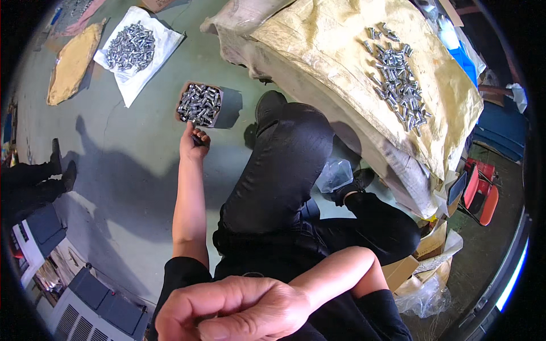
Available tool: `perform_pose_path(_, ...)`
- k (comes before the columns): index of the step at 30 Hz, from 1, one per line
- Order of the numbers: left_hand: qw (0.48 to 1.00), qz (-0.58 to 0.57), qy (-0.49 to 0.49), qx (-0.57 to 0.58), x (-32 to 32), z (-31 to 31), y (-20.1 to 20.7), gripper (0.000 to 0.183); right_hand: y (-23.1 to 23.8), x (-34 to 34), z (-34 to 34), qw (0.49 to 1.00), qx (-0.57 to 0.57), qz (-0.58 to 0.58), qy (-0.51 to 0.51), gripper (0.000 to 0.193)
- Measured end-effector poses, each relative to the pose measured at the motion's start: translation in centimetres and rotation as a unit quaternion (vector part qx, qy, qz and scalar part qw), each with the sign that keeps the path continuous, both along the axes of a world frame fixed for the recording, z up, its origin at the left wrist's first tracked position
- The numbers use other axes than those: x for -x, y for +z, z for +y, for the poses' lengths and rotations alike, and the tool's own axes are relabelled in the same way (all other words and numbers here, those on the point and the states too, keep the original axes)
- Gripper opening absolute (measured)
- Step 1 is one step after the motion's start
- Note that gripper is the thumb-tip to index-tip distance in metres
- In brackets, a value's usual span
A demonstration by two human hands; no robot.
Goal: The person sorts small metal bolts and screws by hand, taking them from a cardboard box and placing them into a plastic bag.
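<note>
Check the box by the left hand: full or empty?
Looks full: metal pieces cover the opening of the box near its rim; its bottom is hidden.

Showing a red chair (489, 206) at right, clear plastic (425, 299) at lower right and a vented cabinet (82, 319) at lower left.
</note>
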State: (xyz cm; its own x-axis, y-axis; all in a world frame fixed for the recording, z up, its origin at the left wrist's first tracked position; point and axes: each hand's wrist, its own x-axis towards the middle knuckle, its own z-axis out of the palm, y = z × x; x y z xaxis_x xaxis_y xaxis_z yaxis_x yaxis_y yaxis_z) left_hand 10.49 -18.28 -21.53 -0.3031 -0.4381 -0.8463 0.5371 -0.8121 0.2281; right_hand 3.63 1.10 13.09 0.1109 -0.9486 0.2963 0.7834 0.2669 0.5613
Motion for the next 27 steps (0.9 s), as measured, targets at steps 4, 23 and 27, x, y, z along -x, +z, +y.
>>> perform_pose_path(4,0.986,-0.075,-0.067,0.134,1.1,0.6,2.9,0.016,1.9,1.8,-1.4,0.992,-0.109,0.054,0.043,0.032)
perform_pose_path(23,0.776,-0.084,-0.205,0.590,5.3,7.8,18.7,0.022,0.8,-0.3,1.1,0.997,0.069,-0.036,-0.019,0.033)
perform_pose_path(27,0.761,-0.055,-0.230,0.604,5.5,8.7,19.9,0.021,1.9,-0.4,2.4,0.998,0.036,-0.004,-0.053,0.033)
